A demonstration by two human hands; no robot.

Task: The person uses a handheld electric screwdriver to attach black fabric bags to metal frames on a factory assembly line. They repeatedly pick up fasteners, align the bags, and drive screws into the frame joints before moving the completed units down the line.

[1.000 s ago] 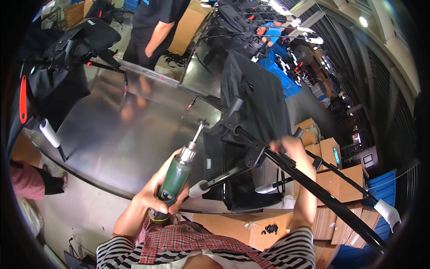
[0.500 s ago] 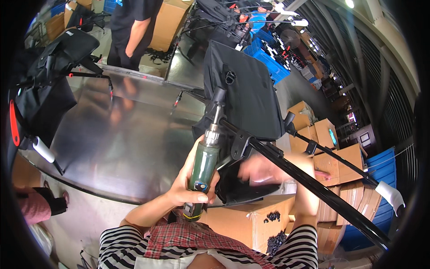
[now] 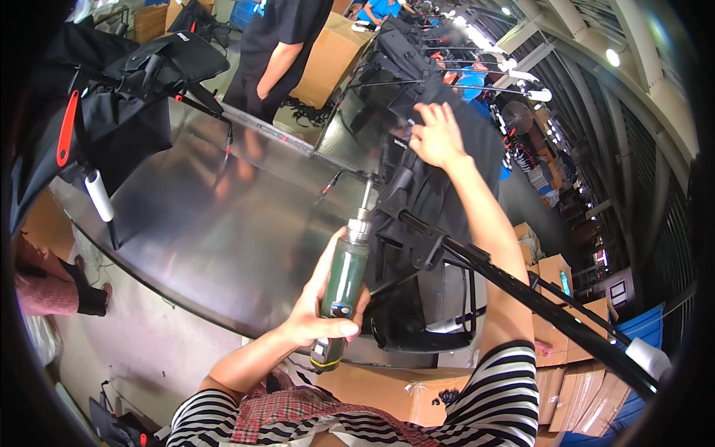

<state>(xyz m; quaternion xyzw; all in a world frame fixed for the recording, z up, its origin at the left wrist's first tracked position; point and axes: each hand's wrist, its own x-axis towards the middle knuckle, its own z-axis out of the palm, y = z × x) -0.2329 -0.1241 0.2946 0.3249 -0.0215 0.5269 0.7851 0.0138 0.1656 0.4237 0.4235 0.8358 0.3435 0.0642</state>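
The black frame (image 3: pixel 427 249) overhangs the right side of the metal table (image 3: pixel 216 223), the right hand (image 3: pixel 439 139) (fingers spread, contact unclear) having moved from below its tube (image 3: pixel 566 327) to the black fabric (image 3: pixel 482 149), seemingly shifting attention there, while the left hand (image 3: pixel 314 316) grasps a green power screwdriver (image 3: pixel 346 272).

Shiny metal tbl (image 3: pixel 186 246) w/ dark near edge & blurry reflections across its top; at R end sits a blk fabric-and-tube frame (image 3: pixel 428 249), its long tube sticking out past the edge toward lower R. L end has another blk frame (image 3: pixel 134 130) w/ a red strip (image 3: pixel 68 130) & white grip (image 3: pixel 97 195), tube below the grip reaching down near the tbl's edge. 2nd metal tbl (image 3: pixel 354 123) just beyond, upper ctr, w/ more blk fabric items (image 3: pixel 402 52) on it.
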